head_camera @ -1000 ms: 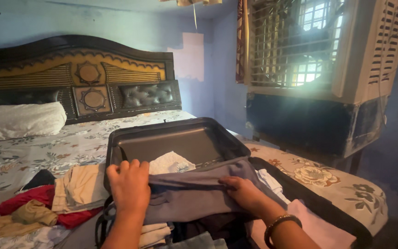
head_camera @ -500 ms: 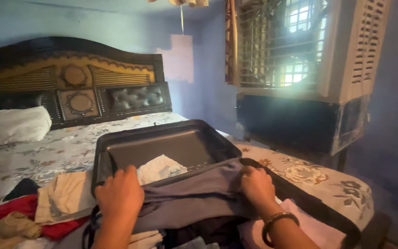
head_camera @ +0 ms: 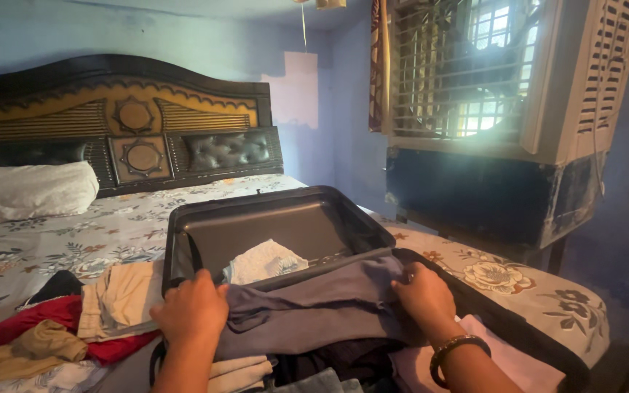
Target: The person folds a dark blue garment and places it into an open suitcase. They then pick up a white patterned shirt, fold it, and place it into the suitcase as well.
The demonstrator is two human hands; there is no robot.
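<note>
A grey-blue garment [head_camera: 307, 313] is gripped at both ends, by the left hand [head_camera: 191, 309] and the right hand [head_camera: 424, 295], and is held spread over the packed half of an open suitcase [head_camera: 271, 225] on the bed [head_camera: 74, 233]. It appears ready to be pressed flat. Loose clothes [head_camera: 74, 320] are heaped beside it; a pillow [head_camera: 27, 191] is seen beyond.

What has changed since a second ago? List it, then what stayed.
The right hand slid right along the grey-purple garment, from near its middle to its right end by the suitcase edge. The left hand moved slightly down and left at the garment's left end. Both keep pressing the garment, now spread wider. The white folded cloth in the lid, the clothes pile and the pillow stayed put.
</note>
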